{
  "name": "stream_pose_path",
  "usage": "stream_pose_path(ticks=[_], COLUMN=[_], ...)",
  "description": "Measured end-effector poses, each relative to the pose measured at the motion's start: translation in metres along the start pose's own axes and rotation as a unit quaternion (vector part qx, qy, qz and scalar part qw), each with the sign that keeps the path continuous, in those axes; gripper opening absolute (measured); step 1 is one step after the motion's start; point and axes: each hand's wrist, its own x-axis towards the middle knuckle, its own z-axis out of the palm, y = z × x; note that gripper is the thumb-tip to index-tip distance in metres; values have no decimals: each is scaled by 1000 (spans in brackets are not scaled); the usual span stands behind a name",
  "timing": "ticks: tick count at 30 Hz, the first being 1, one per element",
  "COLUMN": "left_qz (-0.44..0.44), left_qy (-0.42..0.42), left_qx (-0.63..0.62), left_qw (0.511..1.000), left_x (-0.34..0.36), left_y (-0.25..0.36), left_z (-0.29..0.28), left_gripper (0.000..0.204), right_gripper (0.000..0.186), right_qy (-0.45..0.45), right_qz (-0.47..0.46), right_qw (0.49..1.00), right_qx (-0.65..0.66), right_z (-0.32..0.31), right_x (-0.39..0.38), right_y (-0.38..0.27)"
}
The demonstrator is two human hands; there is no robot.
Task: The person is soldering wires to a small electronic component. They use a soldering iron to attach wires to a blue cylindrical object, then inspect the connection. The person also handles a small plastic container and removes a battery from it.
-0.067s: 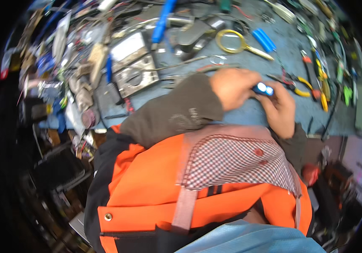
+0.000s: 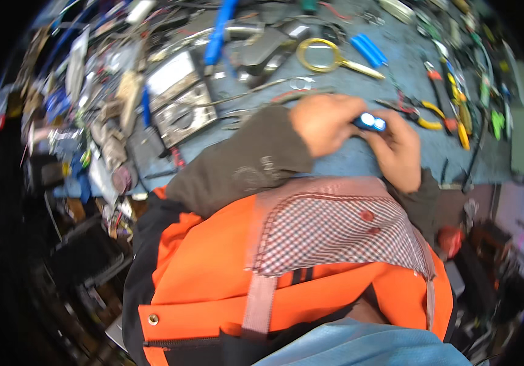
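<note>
Over the near part of the workbench, both my hands are closed round a small blue two-cell battery pack (image 2: 370, 122). Its two bright round ends face up, side by side. The fingers of my left hand (image 2: 329, 125) grip it from the left. From the right, my right hand (image 2: 400, 149) pinches it with thumb and fingers. Just beyond my left hand lie grey-handled pliers (image 2: 250, 114). Yellow-and-black pliers (image 2: 417, 111) rest right of my right hand. Farther back is a similar blue battery pack (image 2: 368, 50) with thin wires, beside a yellow-rimmed magnifying glass (image 2: 319, 55).
An analog multimeter (image 2: 184, 113) lies left of centre on the blue bench top (image 2: 347, 166). A grey metal device (image 2: 271, 49) and a blue-handled tool (image 2: 216, 38) sit behind. Clutter piles up at the left; several hand tools, including a screwdriver (image 2: 464, 125), line the right.
The whole view has shifted a little, so the bench things appear slightly farther left and up. Both hands keep hold of the battery pack.
</note>
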Motion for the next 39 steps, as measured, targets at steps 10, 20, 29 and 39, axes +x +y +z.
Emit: stream_pose_path(ticks=[10,20,29,39], left_qz=[-101,-111,-96,49], left_qy=[-29,-3,420,360], left_qx=[-74,-90,-132,67], left_qw=[992,990,893,929], left_x=[3,-2,-6,-7], left_y=[16,25,17,-1], left_z=[-11,-19,-65,-49], left_gripper=[42,51,27,18], right_gripper=[43,41,14,15], right_qy=[-27,56,314,355], right_qz=[5,-24,-33,-135], right_qw=[994,996,944,901], right_qx=[-106,-71,-93,-207], right_z=[-15,-22,-54,-43], right_x=[2,-12,-67,-60], right_y=[-17,-16,27,36])
